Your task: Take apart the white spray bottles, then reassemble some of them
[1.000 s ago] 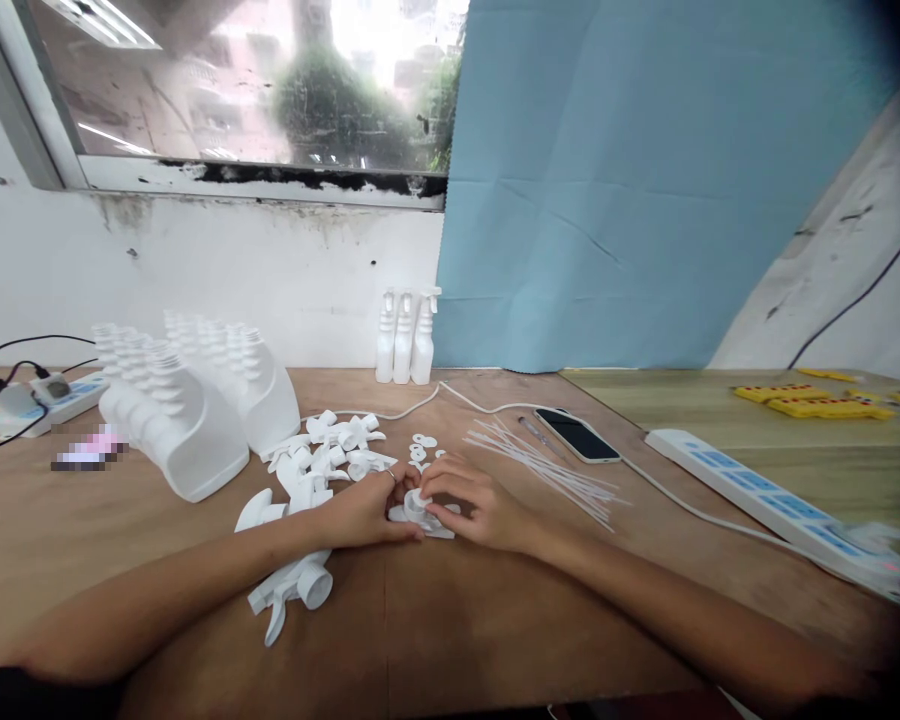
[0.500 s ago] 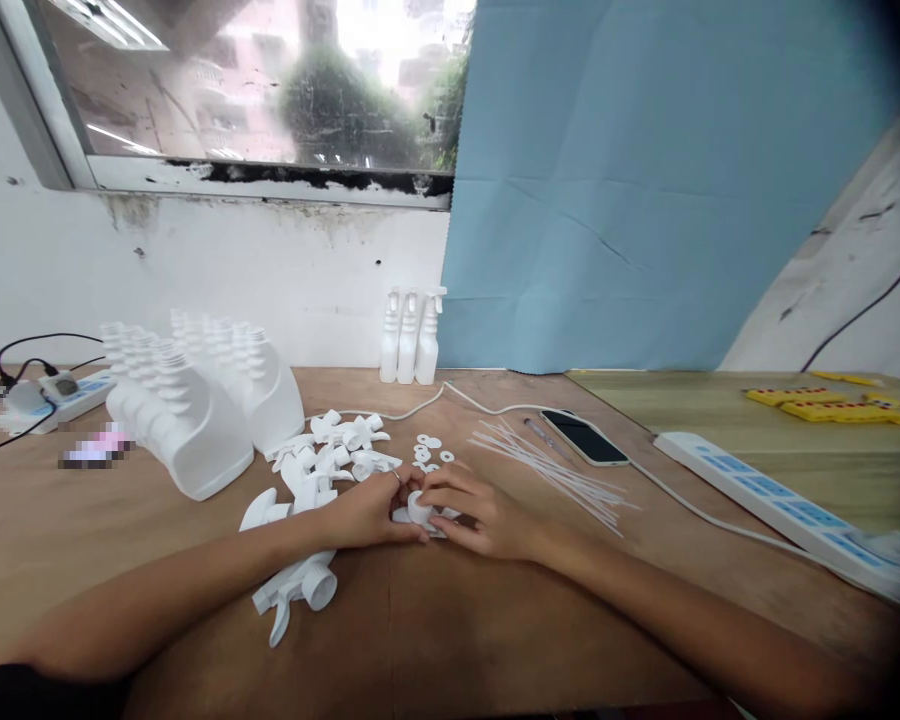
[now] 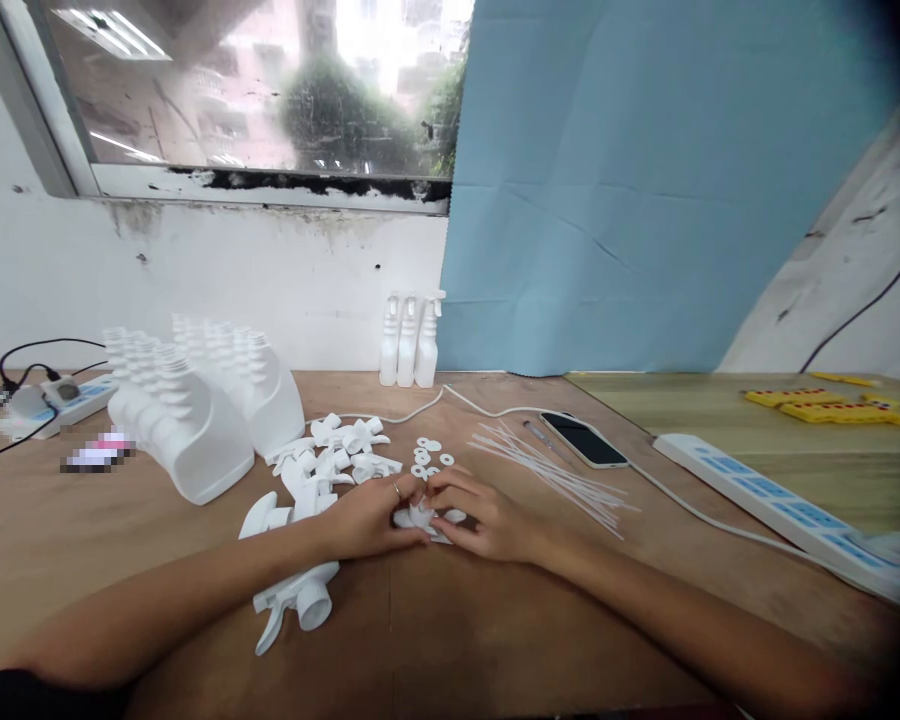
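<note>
Between my two hands is a white spray trigger head [image 3: 420,516], low over the table and partly hidden by fingers. My left hand [image 3: 371,515] is closed round its left side, wearing a ring. My right hand [image 3: 487,515] pinches it from the right, fingertips meeting those of the left. Just beyond the fingers lie several flat white ring washers [image 3: 422,455]. More trigger heads [image 3: 330,455] are heaped beyond my left hand, and another trigger head [image 3: 300,598] lies below my left forearm. To the right of my right hand, thin white dip tubes [image 3: 551,475] lie in a loose bunch.
White bottles [image 3: 217,465] lie in rows at the left. Three spray bottles [image 3: 408,345] stand against the wall. A phone [image 3: 585,440], a pen [image 3: 544,435] and a white cable are at the right, near a power strip [image 3: 765,500]. Another power strip [image 3: 82,395] is far left.
My fingers have closed in over the top of the trigger head, covering more of it. Both hands stay in nearly the same spot.
</note>
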Tool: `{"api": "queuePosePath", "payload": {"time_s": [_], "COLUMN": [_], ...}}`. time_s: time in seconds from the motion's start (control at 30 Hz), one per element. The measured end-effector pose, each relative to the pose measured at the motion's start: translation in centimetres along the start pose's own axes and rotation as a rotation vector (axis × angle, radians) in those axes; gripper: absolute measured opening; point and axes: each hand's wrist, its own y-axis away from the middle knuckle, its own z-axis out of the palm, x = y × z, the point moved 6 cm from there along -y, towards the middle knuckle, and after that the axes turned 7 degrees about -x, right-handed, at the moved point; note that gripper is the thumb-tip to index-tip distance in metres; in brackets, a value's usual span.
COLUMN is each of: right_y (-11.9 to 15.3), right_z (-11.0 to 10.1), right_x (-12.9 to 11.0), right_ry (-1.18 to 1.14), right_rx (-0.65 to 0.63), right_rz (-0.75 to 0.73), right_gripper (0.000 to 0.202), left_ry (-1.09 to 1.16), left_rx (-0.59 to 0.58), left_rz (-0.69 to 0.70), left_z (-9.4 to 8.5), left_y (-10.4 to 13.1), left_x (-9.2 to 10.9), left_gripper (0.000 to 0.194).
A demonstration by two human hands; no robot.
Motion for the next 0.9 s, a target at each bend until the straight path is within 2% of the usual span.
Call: {"api": "queuePosePath", "payload": {"time_s": [0.13, 0.43, 0.73, 0.9], "right_y": [0.0, 0.2, -0.3, 0.0], "right_z": [-0.1, 0.4, 0.7, 1.0], "right_x": [-0.1, 0.2, 0.1, 0.3], "right_ry": [0.011, 0.058, 0.044, -0.008], "right_rx": [0.028, -0.005, -0.096, -0.053], "right_rz": [0.003, 0.056, 0.069, 0.101], "right_gripper": [0.017, 0.014, 0.010, 0.007], "left_ry": [-0.084, -0.167, -0.202, -0.204], "left_rx": [0.036, 0.074, 0.107, 0.107], "left_rz": [0.107, 0.110, 0.160, 0.136], "left_z": [0.0, 0.1, 0.1, 0.1], "left_y": [0.1, 0.5, 0.5, 0.5], "left_x": [0.3, -0.1, 0.0, -0.1], "left_gripper": [0.023, 0.023, 0.029, 0.030]}}
